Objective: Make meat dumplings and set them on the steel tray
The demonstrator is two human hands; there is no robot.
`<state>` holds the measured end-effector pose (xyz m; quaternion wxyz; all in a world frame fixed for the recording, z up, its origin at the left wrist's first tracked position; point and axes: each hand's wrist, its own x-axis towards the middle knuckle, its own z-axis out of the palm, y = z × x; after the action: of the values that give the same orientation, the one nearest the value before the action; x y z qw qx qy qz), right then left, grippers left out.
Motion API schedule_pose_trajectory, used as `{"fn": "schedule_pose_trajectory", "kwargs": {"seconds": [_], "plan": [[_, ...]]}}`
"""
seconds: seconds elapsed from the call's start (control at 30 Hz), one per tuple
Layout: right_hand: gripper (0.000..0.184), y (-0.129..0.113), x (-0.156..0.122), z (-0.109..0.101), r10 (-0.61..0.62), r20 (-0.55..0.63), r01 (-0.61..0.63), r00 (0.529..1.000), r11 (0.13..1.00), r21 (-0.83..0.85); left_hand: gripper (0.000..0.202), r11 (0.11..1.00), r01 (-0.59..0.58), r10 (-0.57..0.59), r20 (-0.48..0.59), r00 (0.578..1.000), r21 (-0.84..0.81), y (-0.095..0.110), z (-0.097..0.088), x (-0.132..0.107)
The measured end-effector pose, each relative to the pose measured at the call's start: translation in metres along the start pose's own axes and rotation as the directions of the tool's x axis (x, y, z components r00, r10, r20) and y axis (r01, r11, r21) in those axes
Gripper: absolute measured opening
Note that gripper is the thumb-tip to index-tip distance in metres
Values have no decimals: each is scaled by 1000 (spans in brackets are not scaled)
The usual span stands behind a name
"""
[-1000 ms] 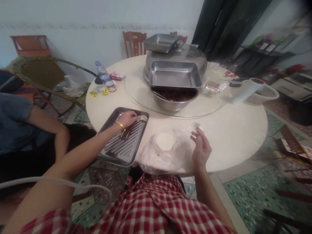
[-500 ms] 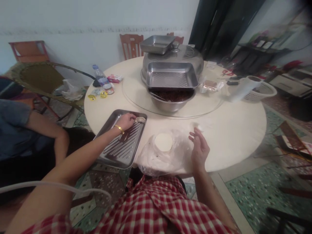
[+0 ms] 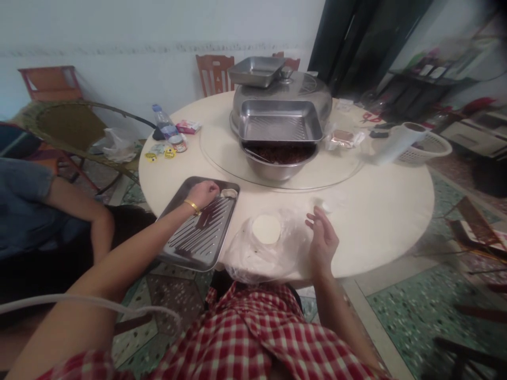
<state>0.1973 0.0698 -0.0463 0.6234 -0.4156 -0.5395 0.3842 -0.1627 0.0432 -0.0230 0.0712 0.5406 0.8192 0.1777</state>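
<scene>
Just now: the left hand [image 3: 203, 195] parts from a folded dough piece [image 3: 229, 193]

At far left, a co-worker's arm [image 3: 101, 226] shows beside the table [image 3: 380, 221]. Next comes the metal tray [image 3: 198, 238], the left hand over its far end. Since a second ago the fingertips have drawn off the piece — it now lies by itself in the tray's far right corner, so it seems set down. The left fingers are curled in; nothing shows in them, but whether they hide anything I cannot tell. Further right, a pale dough round [image 3: 266, 229] lies flat on a clear plastic bag [image 3: 247, 257], neither hand on it. Behind stands a metal bowl [image 3: 278, 171] with dark contents. Rightmost, the right hand [image 3: 323, 238] is half open — fingers loosely bent, apparently holding nothing — near a white lump [image 3: 324, 205].
</scene>
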Motion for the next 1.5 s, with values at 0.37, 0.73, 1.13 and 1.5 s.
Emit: {"fn": "schedule_pose_trajectory", "kwargs": {"seconds": [0.37,0.73,1.13,1.5], "plan": [[33,3,1,-2,8,5,-8,1000,1000,2,19,998,-32,31,14,999,56,8,14,6],[34,2,0,-2,31,7,-31,1000,1000,-2,21,983,-149,151,-15,988,108,15,11,4],[34,3,0,-1,29,6,-29,1000,1000,9,19,974,-156,161,-12,987,165,24,11,4],[34,6,1,-1,13,6,-13,1000,999,29,25,959,-196,202,-9,979,206,31,8,3]]}}
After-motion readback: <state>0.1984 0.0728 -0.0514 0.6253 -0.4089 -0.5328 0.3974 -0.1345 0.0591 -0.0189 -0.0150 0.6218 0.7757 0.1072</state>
